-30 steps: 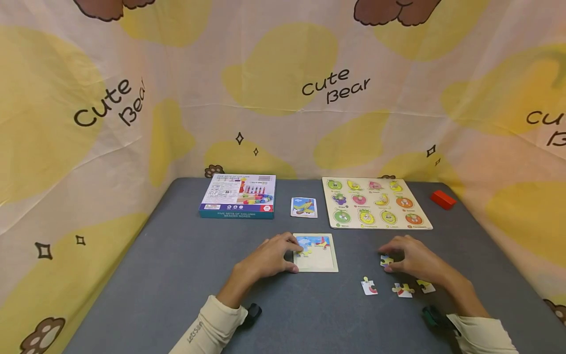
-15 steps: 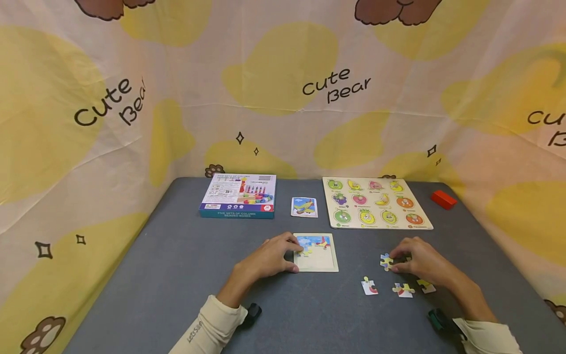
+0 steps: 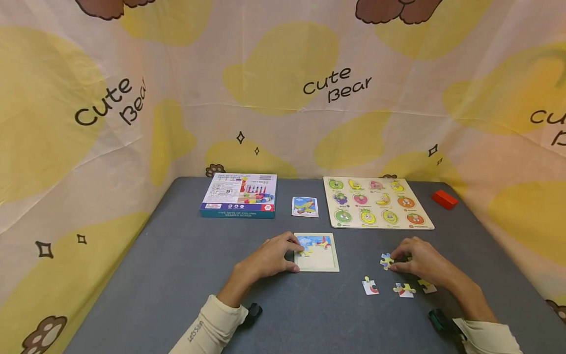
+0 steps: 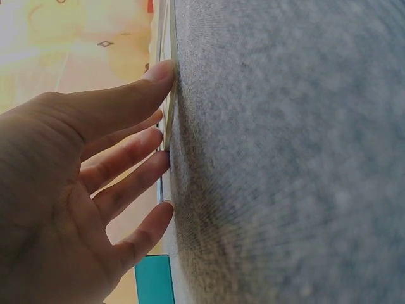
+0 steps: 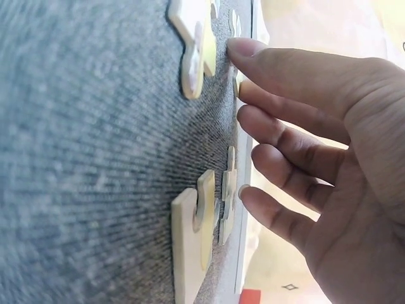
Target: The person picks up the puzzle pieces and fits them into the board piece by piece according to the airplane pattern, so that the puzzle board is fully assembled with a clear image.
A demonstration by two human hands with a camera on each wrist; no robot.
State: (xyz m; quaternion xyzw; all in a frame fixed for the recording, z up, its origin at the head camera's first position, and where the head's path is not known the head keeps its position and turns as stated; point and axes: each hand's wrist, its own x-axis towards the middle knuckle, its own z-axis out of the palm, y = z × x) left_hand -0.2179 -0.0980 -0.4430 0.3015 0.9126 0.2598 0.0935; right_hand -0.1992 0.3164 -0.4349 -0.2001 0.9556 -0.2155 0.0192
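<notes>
My left hand [image 3: 269, 255] holds the left edge of a small square puzzle tray [image 3: 316, 267], thumb near its front corner and index finger over a piece inside. Fitted pieces [image 3: 311, 241] with blue sky and a red-and-yellow picture fill its upper part. At the right, the thumb and index finger of my right hand [image 3: 417, 258] pinch the side of a blue-and-yellow puzzle piece [image 3: 386, 261] low at the table. Another piece [image 5: 228, 199] lies under the outer fingers. Loose pieces lie nearer: one white and red [image 3: 370, 286], one yellow and red [image 3: 404, 290], one mostly yellow [image 3: 426, 286].
Behind the tray lies a picture card [image 3: 305, 207] showing a yellow plane. A flat bead-set box [image 3: 239, 195] is at back left. A fruit board [image 3: 378, 202] lies at back right, beside a red block [image 3: 444, 199]. A printed cloth hangs behind the grey table [image 3: 177, 275].
My right hand has shifted slightly right, uncovering more of the blue-and-yellow piece, then stayed nearly still. My left hand keeps its hold on the tray.
</notes>
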